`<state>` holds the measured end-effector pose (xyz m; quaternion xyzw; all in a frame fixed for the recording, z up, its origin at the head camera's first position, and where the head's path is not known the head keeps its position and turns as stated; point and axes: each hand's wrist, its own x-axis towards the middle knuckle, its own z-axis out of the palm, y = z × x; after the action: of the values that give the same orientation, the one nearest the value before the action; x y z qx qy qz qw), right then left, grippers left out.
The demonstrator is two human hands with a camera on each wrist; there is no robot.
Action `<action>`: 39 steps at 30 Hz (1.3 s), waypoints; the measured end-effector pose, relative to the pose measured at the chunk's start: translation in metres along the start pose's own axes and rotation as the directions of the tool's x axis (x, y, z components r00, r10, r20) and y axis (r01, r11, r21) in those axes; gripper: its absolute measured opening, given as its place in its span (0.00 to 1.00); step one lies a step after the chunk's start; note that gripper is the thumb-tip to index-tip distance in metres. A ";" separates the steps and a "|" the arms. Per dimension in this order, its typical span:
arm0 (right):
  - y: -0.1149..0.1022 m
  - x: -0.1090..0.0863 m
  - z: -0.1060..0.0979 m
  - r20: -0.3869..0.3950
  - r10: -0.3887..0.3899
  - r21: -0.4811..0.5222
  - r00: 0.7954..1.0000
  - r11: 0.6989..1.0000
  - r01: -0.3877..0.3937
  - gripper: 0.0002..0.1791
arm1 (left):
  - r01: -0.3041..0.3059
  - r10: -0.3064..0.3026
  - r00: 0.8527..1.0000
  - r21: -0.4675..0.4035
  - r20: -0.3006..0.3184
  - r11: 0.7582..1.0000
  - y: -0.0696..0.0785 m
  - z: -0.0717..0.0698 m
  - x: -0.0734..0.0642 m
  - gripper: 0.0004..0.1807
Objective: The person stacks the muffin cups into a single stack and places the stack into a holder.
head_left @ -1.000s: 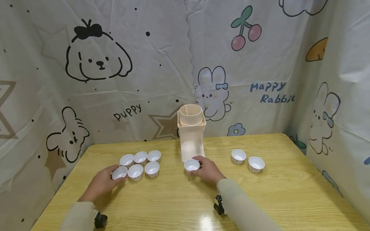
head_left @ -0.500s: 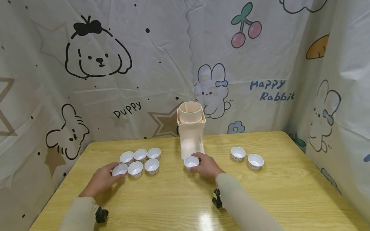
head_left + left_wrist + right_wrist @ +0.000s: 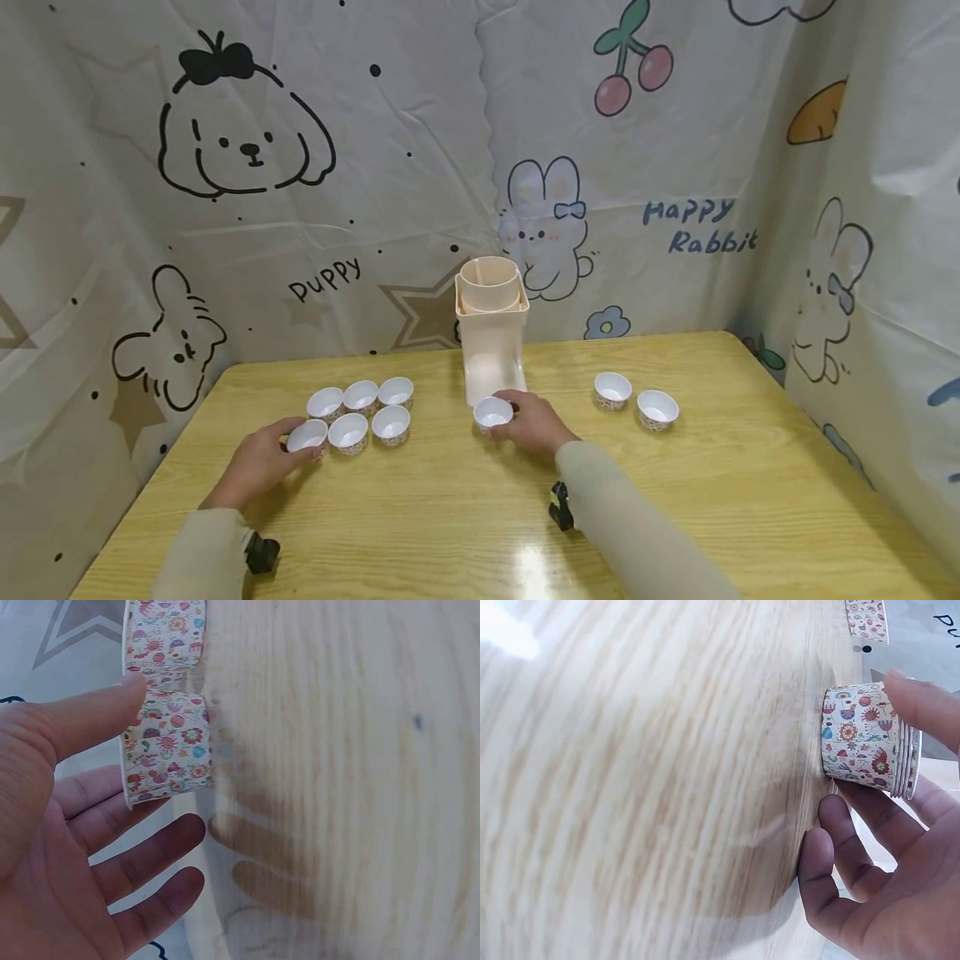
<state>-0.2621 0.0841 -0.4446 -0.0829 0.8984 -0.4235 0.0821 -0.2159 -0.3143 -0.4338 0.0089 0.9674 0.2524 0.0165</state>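
Observation:
My left hand [image 3: 258, 463] pinches a small paper baking cup [image 3: 166, 746] between thumb and fingers. White inside and printed with flowers outside, this cup stands upright at the near left corner of a two-row group of similar cups [image 3: 349, 434]. My right hand [image 3: 534, 427] holds a stack of the same baking cups [image 3: 859, 739] by its sides, thumb opposite the fingers. Several layered rims show on that stack in the right wrist view, and its base meets the table. Just behind it stands a tall cream plastic holder [image 3: 492, 354] with a round tube [image 3: 489, 287] in its top.
Two more baking cups, one farther back [image 3: 612, 391] and one nearer [image 3: 657, 410], stand on the right of the wooden table [image 3: 420, 533]. A printed cloth [image 3: 420, 167] hangs behind the table and along both sides.
The head view has shifted slightly, so everything sits a little higher and farther left in it. Both hands keep their hold on the cups, which stay in place.

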 end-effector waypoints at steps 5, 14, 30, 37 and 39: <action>0.001 0.000 0.003 0.004 0.000 0.000 1.000 1.000 0.000 0.32 | -0.006 0.006 1.000 0.001 0.025 1.000 -0.003 -0.004 0.000 0.39; 0.001 0.002 0.001 0.012 -0.002 -0.014 1.000 1.000 0.003 0.33 | -0.011 0.011 1.000 0.004 0.020 1.000 -0.007 -0.006 -0.001 0.38; 0.004 0.006 -0.004 0.027 0.018 0.017 0.999 1.000 -0.018 0.32 | -0.013 0.013 1.000 0.018 -0.025 1.000 0.003 -0.029 -0.004 0.38; 0.006 0.007 -0.001 0.032 0.021 0.003 0.999 1.000 -0.021 0.33 | -0.035 0.035 0.998 -0.002 -0.055 0.999 0.011 -0.034 -0.011 0.37; 0.006 0.007 0.000 0.034 0.025 0.002 0.999 1.000 -0.025 0.33 | -0.040 0.039 0.997 -0.013 -0.062 0.999 0.014 -0.036 -0.013 0.37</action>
<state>-0.2698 0.0861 -0.4495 -0.0788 0.8972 -0.4221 0.1026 -0.2039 -0.3201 -0.3949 0.0200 0.9653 0.2598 -0.0182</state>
